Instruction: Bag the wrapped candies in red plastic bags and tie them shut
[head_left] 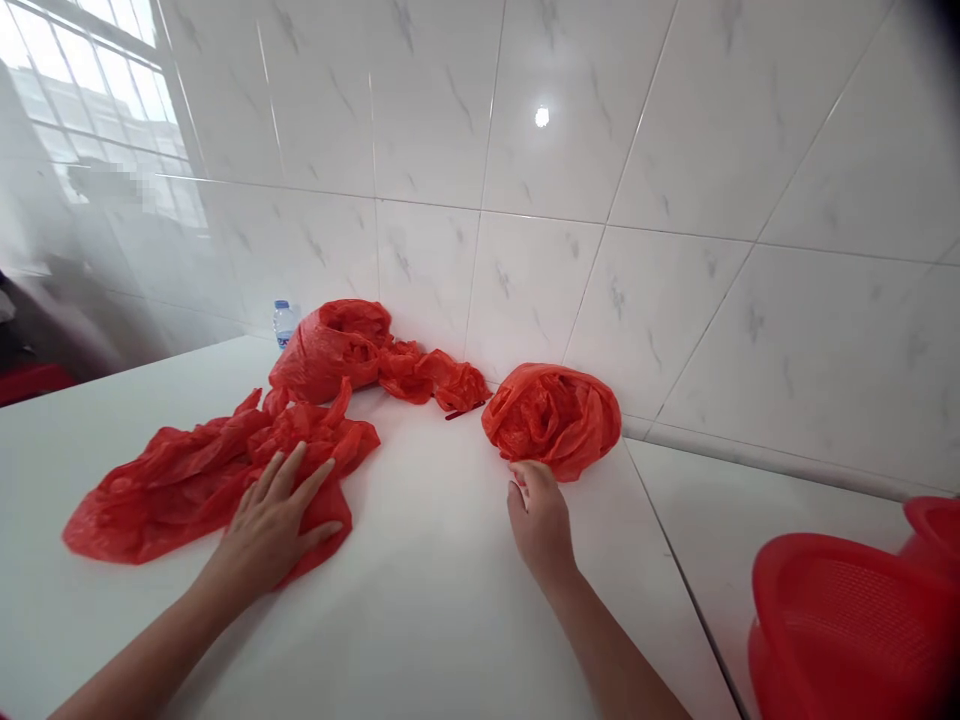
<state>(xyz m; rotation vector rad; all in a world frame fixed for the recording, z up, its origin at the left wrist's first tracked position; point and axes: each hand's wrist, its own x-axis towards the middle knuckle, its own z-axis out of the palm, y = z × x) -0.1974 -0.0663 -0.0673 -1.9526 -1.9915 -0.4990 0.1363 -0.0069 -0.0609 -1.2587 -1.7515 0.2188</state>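
Note:
A flattened red plastic bag [172, 480] lies on the white table [420, 600] at the left. My left hand [274, 520] rests flat on its right end, fingers spread. My right hand [536, 515] sits on the table with its fingers curled, right at the lower edge of a bunched red plastic bag [553, 415] near the wall; whether it grips the bag is unclear. Another puffed-up red bag [330, 350] stands at the back, with a crumpled red bag [431, 378] trailing to its right.
A small clear water bottle [283, 322] stands behind the puffed bag against the tiled wall [675, 200]. Red plastic baskets [847, 630] sit at the lower right on a second white surface. A seam runs between the two tabletops.

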